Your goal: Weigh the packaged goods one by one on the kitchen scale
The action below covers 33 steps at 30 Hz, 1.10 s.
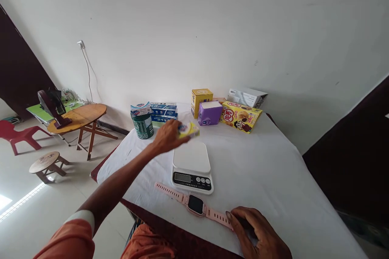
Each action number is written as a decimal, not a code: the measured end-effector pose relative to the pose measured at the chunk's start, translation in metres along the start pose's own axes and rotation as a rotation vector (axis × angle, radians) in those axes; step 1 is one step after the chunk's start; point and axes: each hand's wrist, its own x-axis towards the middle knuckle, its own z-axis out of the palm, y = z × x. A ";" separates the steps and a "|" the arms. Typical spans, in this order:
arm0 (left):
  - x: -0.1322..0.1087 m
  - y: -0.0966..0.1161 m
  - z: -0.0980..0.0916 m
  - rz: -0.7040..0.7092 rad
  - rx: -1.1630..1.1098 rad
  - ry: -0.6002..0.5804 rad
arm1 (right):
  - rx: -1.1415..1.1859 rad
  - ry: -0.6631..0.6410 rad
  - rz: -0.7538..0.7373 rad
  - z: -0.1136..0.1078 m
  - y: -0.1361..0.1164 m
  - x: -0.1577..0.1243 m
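Nearest, at the lower left, is an orange sleeve [68, 243]. The white-covered surface [258, 170] fills the lower middle, with a scale [192, 158] mid-frame. At the lower right, the right hand [258, 232] curls loosely by a pink watch [195, 204]; whether it grips, I cannot tell. Above the scale in the picture, the left hand [166, 136] holds a small yellow box [192, 130], seemingly mid-carry; the next move would call for steady fingers.
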 end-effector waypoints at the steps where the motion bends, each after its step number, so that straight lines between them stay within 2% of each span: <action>1: 0.016 -0.002 -0.008 -0.048 0.035 0.060 | 0.001 0.000 0.005 0.000 -0.001 0.000; 5: 0.085 -0.014 -0.034 -0.258 0.192 0.095 | -0.011 0.023 0.027 0.001 -0.003 0.000; 7: 0.111 -0.022 -0.037 -0.328 0.219 0.082 | -0.020 0.041 0.021 0.002 -0.002 -0.001; 10: 0.133 -0.035 -0.032 -0.419 0.237 0.052 | -0.014 0.050 0.010 0.004 0.000 -0.003; 17: 0.141 -0.056 -0.014 -0.528 0.243 -0.030 | -0.013 0.067 0.004 0.004 -0.003 -0.003; 25: 0.139 -0.058 -0.021 -0.503 0.266 -0.048 | -0.004 0.066 0.024 0.005 -0.003 -0.003; 29: 0.137 -0.045 -0.023 -0.428 0.289 0.015 | 0.000 0.041 0.055 0.005 -0.004 -0.003; 33: 0.140 -0.012 -0.011 -0.231 0.290 0.071 | 0.000 0.029 0.059 0.004 -0.006 -0.003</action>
